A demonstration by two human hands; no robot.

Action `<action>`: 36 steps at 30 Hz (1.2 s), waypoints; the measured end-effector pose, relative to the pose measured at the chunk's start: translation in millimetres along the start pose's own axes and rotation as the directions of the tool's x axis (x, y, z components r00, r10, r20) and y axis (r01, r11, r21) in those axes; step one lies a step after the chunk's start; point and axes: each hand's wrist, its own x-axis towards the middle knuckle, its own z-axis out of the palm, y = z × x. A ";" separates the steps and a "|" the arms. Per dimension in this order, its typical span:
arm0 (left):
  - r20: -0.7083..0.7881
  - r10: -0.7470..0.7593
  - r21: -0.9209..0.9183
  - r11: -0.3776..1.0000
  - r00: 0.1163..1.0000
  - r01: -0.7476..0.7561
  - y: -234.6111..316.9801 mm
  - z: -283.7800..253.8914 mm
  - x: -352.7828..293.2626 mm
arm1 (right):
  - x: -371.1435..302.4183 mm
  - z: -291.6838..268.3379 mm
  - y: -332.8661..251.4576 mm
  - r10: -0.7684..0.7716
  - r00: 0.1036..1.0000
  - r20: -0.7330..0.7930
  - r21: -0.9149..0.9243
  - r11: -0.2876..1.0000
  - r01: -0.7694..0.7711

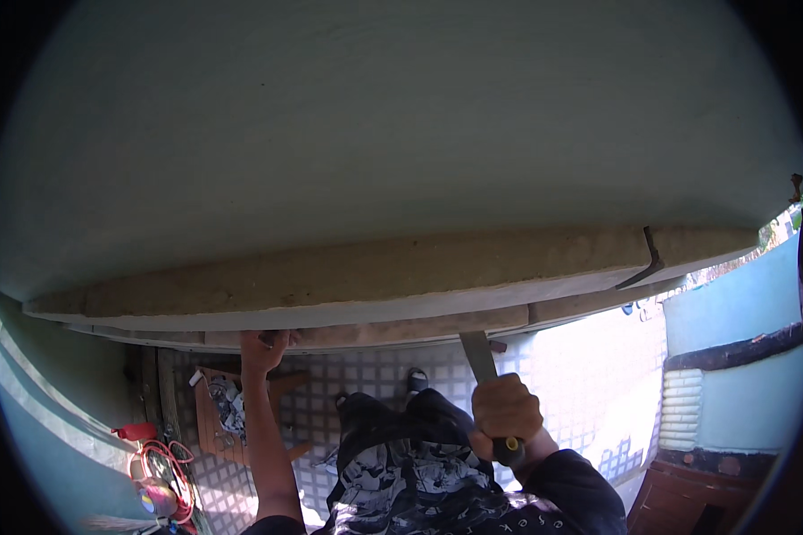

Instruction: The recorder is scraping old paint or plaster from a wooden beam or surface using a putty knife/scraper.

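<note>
My right hand is closed round the dark handle of a flat-bladed tool, which has a yellow ring at its butt. Its broad grey metal blade points away from me, and the tip is at the edge of the lower ledge; I cannot tell whether they touch. Against the same lower ledge, further left, my left hand has its fingers curled. A small dark patch shows among those fingers, and what they hold is hidden. Above both hands runs a beige upper ledge with a rough lower edge.
A pale green wall rises beyond the ledges. A dark curved strip crosses the upper ledge at right. Down on the tiled floor, a wooden stool bears crumpled cloth. Red hose lies coiled at lower left.
</note>
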 end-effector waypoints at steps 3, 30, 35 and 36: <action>0.008 -0.009 -0.008 1.000 1.000 0.009 8.3 1.9 3.3 | -18.9 -0.6 36.5 0.014 0.999 -0.033 -0.014 1.000 -0.015; 0.150 0.181 0.084 0.977 0.972 -0.195 11.1 -0.9 7.3 | -26.5 -9.1 44.0 -0.023 0.991 -0.129 -0.105 0.994 0.009; 0.135 0.150 0.036 0.987 0.980 -0.156 7.1 -7.5 3.0 | -38.3 -10.5 17.0 -0.019 0.941 -0.337 -0.049 0.999 0.003; 0.139 0.132 0.045 0.989 0.981 -0.140 8.3 -5.6 2.9 | -40.1 -15.7 25.5 -0.049 0.934 -0.354 -0.126 0.992 0.004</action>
